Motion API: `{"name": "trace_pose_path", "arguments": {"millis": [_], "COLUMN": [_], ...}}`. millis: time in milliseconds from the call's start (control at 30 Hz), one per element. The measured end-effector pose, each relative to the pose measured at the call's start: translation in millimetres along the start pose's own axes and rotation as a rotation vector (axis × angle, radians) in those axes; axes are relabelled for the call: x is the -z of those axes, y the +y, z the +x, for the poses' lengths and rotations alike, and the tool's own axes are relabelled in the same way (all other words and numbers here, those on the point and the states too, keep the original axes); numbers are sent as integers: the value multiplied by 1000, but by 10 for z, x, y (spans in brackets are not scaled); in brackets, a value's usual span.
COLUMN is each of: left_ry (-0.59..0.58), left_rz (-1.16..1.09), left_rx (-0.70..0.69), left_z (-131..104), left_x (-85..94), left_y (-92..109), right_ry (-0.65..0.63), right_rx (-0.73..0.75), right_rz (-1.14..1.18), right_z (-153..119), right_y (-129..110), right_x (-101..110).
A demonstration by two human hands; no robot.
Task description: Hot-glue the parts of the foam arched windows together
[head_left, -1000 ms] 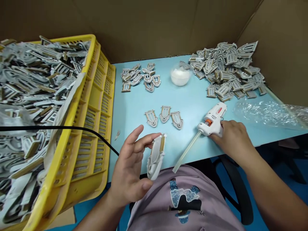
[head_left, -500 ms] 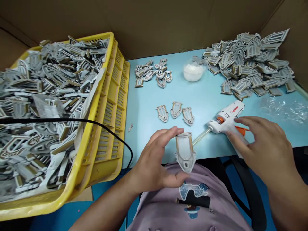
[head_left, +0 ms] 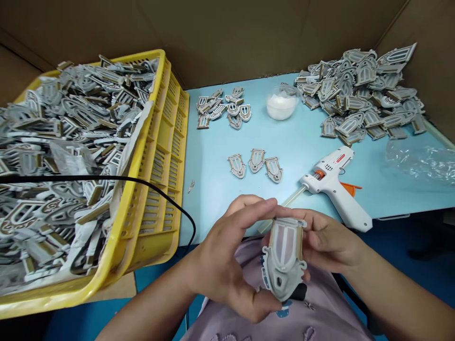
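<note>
A grey-white window-shaped piece (head_left: 284,255) with gold-brown side edges is held upright over my lap, its pointed end down. My left hand (head_left: 234,260) grips it between the fingertips at the top and the thumb at the bottom. My right hand (head_left: 325,239) holds its right edge, with some fingers hidden behind it. Behind my hands, the white glue gun (head_left: 334,177) lies on the blue table, its orange trigger (head_left: 350,188) showing and a translucent glue stick (head_left: 295,195) pointing toward my hands. Three similar pieces (head_left: 256,161) lie in a row beyond.
On the left stands a yellow crate (head_left: 167,137) full of such pieces, crossed by a black cable (head_left: 161,192). Farther back are a small group of pieces (head_left: 216,109), a bowl of white material (head_left: 280,106), and a large pile (head_left: 366,94). Clear plastic (head_left: 423,161) lies right.
My right hand has left the glue gun, which now rests on the table, and has taken hold of the piece. The piece has moved slightly right and down in my left hand.
</note>
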State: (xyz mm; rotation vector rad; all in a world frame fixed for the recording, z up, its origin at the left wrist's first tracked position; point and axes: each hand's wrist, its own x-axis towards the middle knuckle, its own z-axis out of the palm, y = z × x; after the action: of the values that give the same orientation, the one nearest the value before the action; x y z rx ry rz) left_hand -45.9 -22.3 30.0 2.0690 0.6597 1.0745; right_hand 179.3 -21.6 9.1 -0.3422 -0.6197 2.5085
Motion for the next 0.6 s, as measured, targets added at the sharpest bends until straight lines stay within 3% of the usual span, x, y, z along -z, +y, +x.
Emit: {"name": "trace_pose_path", "arguments": {"millis": [167, 300, 400, 500, 600], "left_ry": [-67, -99, 43, 170, 204], "left_rz": [-96, -166, -352, -680, -1001], "left_rx": [46, 110, 268, 477, 604], "left_z": [61, 47, -23, -53, -7], "left_x": [37, 35, -75, -260, -421], "left_y": [35, -46, -210, -322, -277], "right_ry": [-96, -25, 161, 422, 511], "right_rx": [26, 142, 374, 664, 846], "right_rz": [44, -9, -183, -579, -976], "right_z": [82, 75, 46, 46, 89], "right_y": [106, 58, 15, 39, 100], "right_x": [-39, -103, -158, -199, -192]}}
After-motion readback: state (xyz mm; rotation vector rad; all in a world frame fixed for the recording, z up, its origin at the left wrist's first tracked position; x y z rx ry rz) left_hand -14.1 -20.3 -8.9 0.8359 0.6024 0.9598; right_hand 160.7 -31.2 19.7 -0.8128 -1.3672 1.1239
